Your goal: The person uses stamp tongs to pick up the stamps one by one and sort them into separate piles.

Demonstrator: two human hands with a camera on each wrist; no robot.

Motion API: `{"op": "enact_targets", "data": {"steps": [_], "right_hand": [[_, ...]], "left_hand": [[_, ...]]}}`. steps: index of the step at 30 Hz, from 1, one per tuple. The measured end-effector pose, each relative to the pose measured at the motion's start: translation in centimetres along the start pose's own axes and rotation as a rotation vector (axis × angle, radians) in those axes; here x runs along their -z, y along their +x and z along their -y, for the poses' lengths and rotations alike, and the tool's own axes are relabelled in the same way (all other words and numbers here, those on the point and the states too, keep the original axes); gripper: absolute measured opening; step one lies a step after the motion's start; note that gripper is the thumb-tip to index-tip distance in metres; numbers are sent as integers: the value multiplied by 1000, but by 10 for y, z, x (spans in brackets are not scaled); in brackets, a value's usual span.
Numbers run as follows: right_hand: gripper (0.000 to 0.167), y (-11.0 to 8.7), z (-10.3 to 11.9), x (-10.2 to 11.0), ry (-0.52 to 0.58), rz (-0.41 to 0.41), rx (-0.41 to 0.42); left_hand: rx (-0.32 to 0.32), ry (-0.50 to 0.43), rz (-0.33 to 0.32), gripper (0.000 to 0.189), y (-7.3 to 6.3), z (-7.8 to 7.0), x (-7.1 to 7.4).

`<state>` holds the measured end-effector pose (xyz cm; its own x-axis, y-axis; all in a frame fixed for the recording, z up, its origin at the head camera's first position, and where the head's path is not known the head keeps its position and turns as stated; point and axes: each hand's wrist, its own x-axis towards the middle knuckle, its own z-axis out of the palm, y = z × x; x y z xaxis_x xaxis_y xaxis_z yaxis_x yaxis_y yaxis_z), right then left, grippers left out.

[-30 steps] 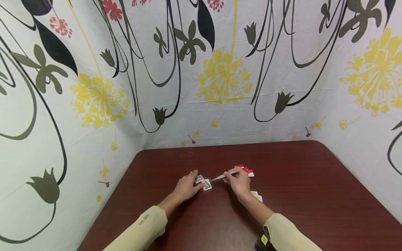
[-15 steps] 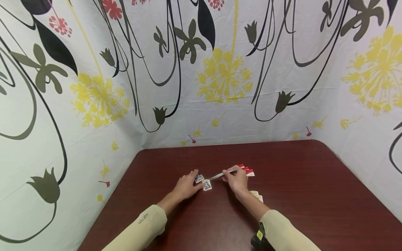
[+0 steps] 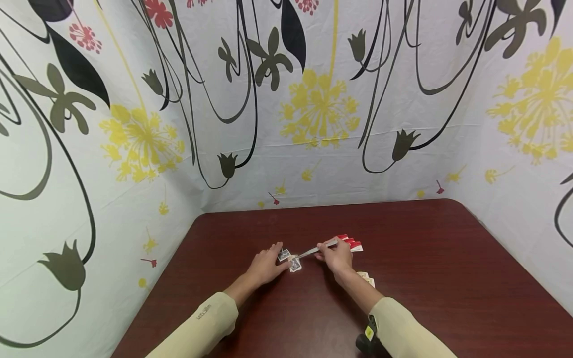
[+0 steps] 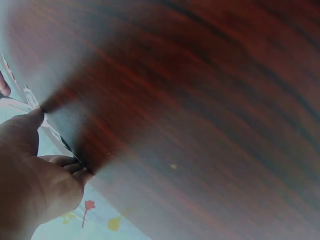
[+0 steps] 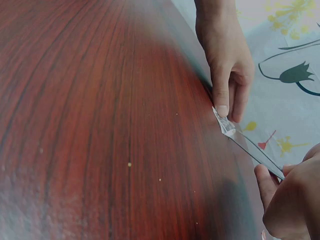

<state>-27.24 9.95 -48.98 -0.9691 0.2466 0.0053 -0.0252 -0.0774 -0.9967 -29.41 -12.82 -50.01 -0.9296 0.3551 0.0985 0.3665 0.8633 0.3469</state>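
Note:
My right hand pinches a pair of metal tweezers, whose tip reaches the upper edge of a small white-bordered stamp with a grey picture. In the right wrist view the two arms of the tweezers spread slightly behind the tip, right at the stamp's corner. My left hand rests on the table, fingers extended, its thumb tip on the stamp's left edge. A second grey-pictured stamp lies just beyond, between thumb and fingers. In the left wrist view my left hand mostly hides the stamps.
Several red-and-white stamps lie fanned behind my right hand. A few cream-coloured ones are partly covered by my right forearm. All lie on a dark red-brown wooden table, with a flower-patterned cloth hanging behind it.
The tweezers' tip has moved slightly left, onto the upper edge of the nearer stamp. My right hand and forearm have shifted a little left. My left hand stays in place.

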Motion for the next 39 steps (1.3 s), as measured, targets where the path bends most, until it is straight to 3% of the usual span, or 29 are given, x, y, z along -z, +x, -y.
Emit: {"op": "enact_targets", "data": {"steps": [6,22,39], "right_hand": [[10,-2,-2,0,45,3,-59],[12,1,-1,-2,85,-62,-30],[10,-4,1,-2,79,-56,20]], "left_hand": [[-2,6,2,76,-1,0,-1],[1,-10,3,76,-1,-2,2],[-19,8,-1,76,-1,0,0]]}}
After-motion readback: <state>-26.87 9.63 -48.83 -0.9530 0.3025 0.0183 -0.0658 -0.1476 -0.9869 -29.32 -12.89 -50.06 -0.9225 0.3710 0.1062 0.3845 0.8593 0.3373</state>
